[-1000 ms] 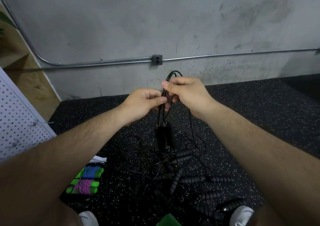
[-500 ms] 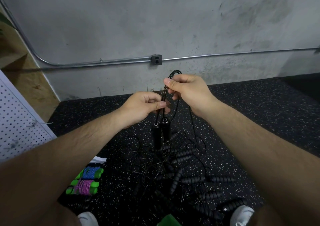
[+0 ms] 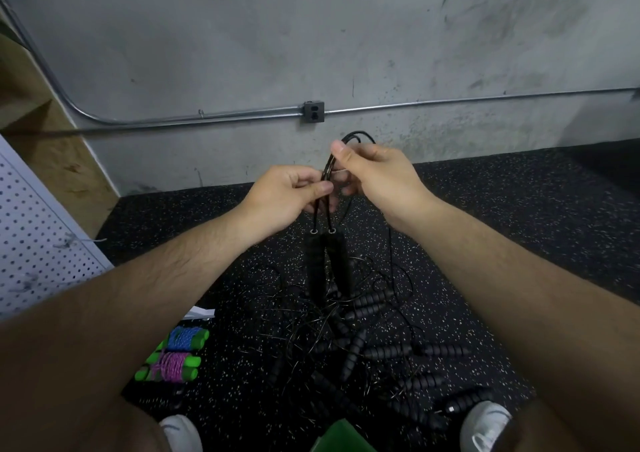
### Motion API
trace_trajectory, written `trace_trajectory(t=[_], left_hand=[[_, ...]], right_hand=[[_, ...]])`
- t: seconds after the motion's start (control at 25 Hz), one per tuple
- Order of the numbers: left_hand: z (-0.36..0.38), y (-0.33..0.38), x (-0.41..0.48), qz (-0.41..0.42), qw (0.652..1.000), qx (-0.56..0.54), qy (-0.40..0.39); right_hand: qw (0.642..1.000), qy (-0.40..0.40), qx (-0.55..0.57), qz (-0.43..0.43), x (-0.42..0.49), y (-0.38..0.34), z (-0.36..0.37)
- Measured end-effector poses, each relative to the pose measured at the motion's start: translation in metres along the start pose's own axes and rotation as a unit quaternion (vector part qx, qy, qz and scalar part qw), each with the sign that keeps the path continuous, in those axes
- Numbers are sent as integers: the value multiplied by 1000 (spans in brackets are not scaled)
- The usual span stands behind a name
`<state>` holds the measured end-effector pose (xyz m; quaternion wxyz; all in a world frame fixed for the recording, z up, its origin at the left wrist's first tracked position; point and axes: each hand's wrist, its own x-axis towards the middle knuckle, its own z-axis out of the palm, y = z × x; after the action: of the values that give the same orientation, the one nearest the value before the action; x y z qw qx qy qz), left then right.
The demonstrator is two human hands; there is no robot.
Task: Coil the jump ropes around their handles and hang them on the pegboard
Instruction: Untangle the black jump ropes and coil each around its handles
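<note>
1. Since a second ago, the handles [image 3: 328, 261] and the right hand [image 3: 377, 171] have been raised slightly.
2. A pile [image 3: 349, 333] of loose ropes is noted by the feet.
3. The handles hang side by side, long axis vertical, just below the left hand [image 3: 284, 198].
4. The cord [image 3: 327, 171] is pinched by both hands, the left lower and nearer the handles and the right above.
5. The pegboard [image 3: 34, 236] stands well apart, to the left.

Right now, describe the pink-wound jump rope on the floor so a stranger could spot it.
Start at the white pegboard on the left, then drop to the black speckled floor beside it. Two coiled bundles with green handles lie side by side there. Take the pink bundle, nearer the camera; the blue bundle lies just beyond.
</note>
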<state>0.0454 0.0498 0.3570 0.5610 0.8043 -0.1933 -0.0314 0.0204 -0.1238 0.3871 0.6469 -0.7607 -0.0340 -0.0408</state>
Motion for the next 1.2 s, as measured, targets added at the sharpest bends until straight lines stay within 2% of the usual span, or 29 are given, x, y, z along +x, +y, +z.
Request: trace_trajectory(t=[0.12, 0.24, 0.4, 0.56, 0.64, 0.72, 0.8, 0.84, 0.88, 0.92, 0.96, 1.0, 1.04, 1.12, 1.2], left_hand=[[-6, 10, 5, 14, 999, 18, 27], [-6, 22, 6, 5, 998, 39, 39], [-6, 31, 4, 6, 998, 11, 59], [-16, 30, 2, -15, 995, -30, 97], [-25, 23, 3, -35, 989, -52, 132], [-35, 12, 3, -68, 984, -78, 146], [-43, 0, 1, -134, 978, -88, 135], [-45, -4, 0, -170, 977, -34, 124], [-47, -7, -1, -189, 972, 77, 117], [-48, -9, -2, -170, 958, 199, 116], [-46, -6, -5, -115, 945, 287, 109], [-41, 0, -9, -45, 942, 324, 73], [-35, 4, -13, 13, 942, 334, 3], [-19, 10, -20, 67, 913, 384, -121], [-7, 5, -19, 93, 880, 444, -142]], right_hand=[[990, -32, -140, 5, -19, 18, 11], [981, -67, -182, 8, -41, 46, 33], [983, 35, -181, -2, -47, 80, 69], [986, 66, -155, 15, -47, 87, 76], [979, 51, -194, 20, -44, 79, 67], [953, 13, -304, -1, -40, 66, 55], [906, -29, -421, -24, -37, 50, 42], [885, -45, -462, -31, -35, 42, 35], [866, -58, -495, -37, -33, 35, 29], [847, -71, -524, -44, -31, 29, 23], [830, -82, -550, -52, -29, 24, 18], [815, -91, -569, -59, -27, 22, 14], [803, -98, -584, -68, -25, 20, 13], [788, -103, -600, -93, -24, 21, 14], [794, -102, -589, -113, -22, 23, 17]])
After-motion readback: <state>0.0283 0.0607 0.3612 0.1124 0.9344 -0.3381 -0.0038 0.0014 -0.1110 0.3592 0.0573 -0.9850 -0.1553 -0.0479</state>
